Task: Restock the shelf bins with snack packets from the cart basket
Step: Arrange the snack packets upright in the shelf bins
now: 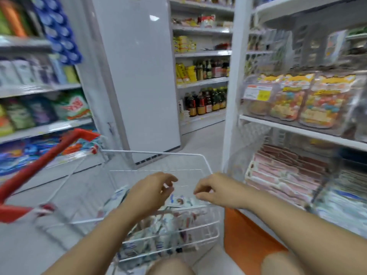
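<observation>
Pale floor tiles and tall white shop shelves are all around. Closest, down low, a white wire cart basket (151, 153) with a red handle (49, 155) sits in front of the person. Small white and blue snack packets (178, 201) lie piled inside it, at the near end.

Both hands hang just over the pile. The left hand (151, 193) has its fingers bent a little, with a gap to the thumb and nothing in it. The right hand (214, 191) has its fingertips curled down onto the top packet. I cannot tell if it pinches the packet or only touches it.

I think the step is picking up packets. A good way is to take a few flat ones from the top. Hold them by the edges so they do not crush, then lift them straight up over the wire rim.

To the right, a bit further off, clear plastic shelf bins (256, 104) hold see-through bags of bright sweets with yellow tops (321, 104). A yellow and orange price tag (258, 92) is on one bin, but its writing is too blurry to read. Far back stand dark bottles (206, 102), and no label there can be read either.
</observation>
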